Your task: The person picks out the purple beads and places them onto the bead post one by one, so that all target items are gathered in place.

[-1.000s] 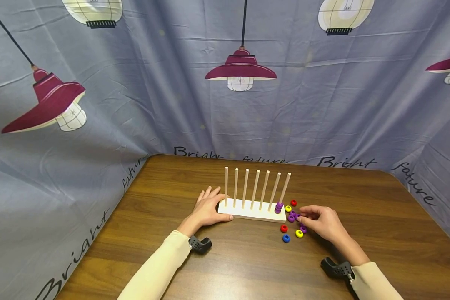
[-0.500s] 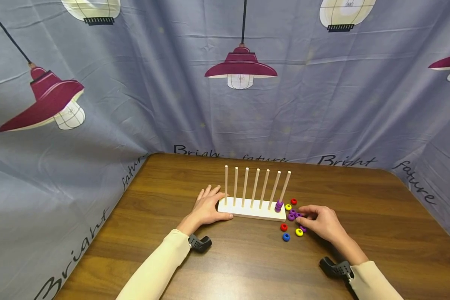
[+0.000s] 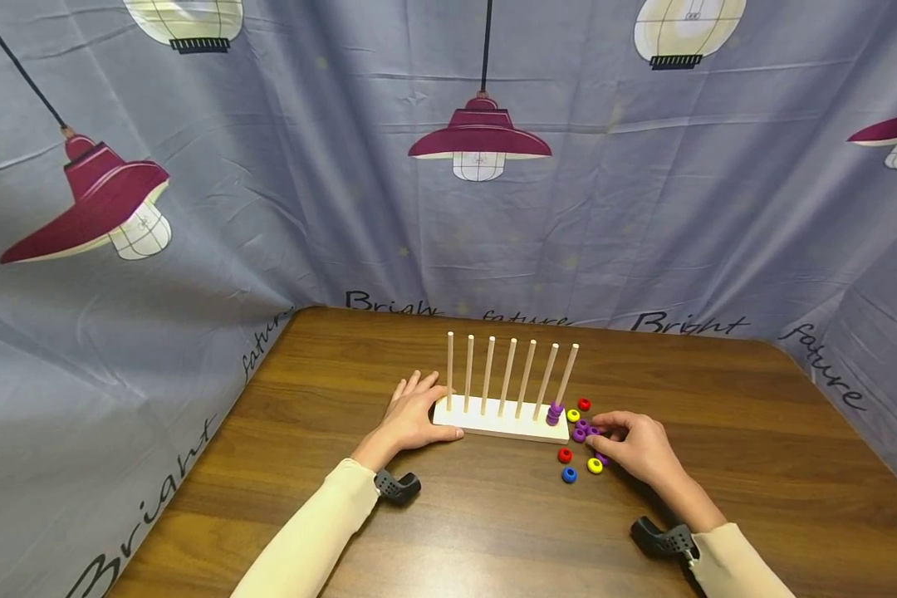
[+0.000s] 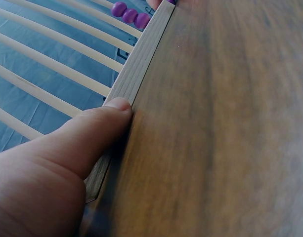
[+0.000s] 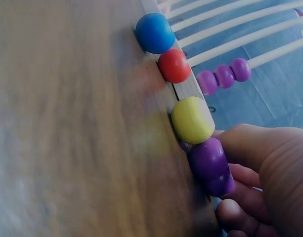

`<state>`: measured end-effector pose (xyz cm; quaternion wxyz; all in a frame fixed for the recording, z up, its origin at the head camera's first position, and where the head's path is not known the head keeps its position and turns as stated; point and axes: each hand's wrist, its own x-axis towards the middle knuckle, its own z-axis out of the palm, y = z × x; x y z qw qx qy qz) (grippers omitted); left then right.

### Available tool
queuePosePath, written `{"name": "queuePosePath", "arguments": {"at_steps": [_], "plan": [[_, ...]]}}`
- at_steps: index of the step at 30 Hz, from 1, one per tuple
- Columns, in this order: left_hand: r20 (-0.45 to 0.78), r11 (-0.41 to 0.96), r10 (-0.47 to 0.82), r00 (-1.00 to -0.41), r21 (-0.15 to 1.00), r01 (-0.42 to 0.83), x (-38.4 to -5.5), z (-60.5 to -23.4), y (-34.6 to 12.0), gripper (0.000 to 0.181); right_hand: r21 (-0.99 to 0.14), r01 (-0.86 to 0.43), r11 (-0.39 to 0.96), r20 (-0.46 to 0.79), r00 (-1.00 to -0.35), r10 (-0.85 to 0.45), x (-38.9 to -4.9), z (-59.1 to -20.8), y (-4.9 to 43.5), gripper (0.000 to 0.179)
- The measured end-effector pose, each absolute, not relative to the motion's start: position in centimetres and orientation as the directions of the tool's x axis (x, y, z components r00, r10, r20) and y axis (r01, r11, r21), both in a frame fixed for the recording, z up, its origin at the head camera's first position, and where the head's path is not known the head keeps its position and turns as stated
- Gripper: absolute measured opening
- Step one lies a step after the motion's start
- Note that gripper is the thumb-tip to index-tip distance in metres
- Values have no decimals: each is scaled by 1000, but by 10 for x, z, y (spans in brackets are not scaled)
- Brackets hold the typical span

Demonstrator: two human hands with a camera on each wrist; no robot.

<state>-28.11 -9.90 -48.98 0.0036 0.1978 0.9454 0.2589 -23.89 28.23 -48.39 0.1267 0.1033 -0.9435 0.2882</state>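
Observation:
My left hand point(image 3: 411, 419) grips the left end of a pale wooden peg board point(image 3: 501, 422), thumb along its front edge and fingers behind. In the left wrist view the thumb presses on the board's edge point(image 4: 141, 64). Several upright pegs rise from it; three purple beads point(image 3: 555, 414) are stacked on the rightmost one. Off the board's right end, my right hand point(image 3: 639, 448) has thumb and index finger around a purple bead point(image 3: 594, 431) among other loose purple beads point(image 3: 579, 435). In the right wrist view nearer beads point(image 5: 209, 159) hide the fingertips.
Loose beads lie around the board's right end: a red bead point(image 3: 584, 404) and a yellow bead point(image 3: 573, 415) behind, another red bead point(image 3: 564, 455), a blue bead point(image 3: 569, 474) and another yellow bead point(image 3: 595, 466) in front. A printed curtain point(image 3: 448, 232) hangs behind the wooden table point(image 3: 493, 531).
The right hand has shifted slightly left, its thumb and index finger closing in around a purple bead. The left hand and the peg board stay in place.

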Motion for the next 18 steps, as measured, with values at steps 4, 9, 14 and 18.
{"name": "queuePosePath", "arguments": {"at_steps": [4,9,14,18], "plan": [[97,782,374,-922,501,370,-280,-489,-99,71,-521,-258,814,286,-951,-118,-239,-484,281,24],[111,777,377,-920,503,379,-280,-489,-99,71,-513,-265,816,296,-947,-122,-238,-483,281,23],[102,783,376,-921,496,375,-280,-489,-99,71,-497,-289,818,321,-937,-136,-238,-484,282,20],[113,781,377,-919,495,381,-281,-490,-99,72,-485,-302,821,333,-932,-146,-238,-486,282,18]]}}
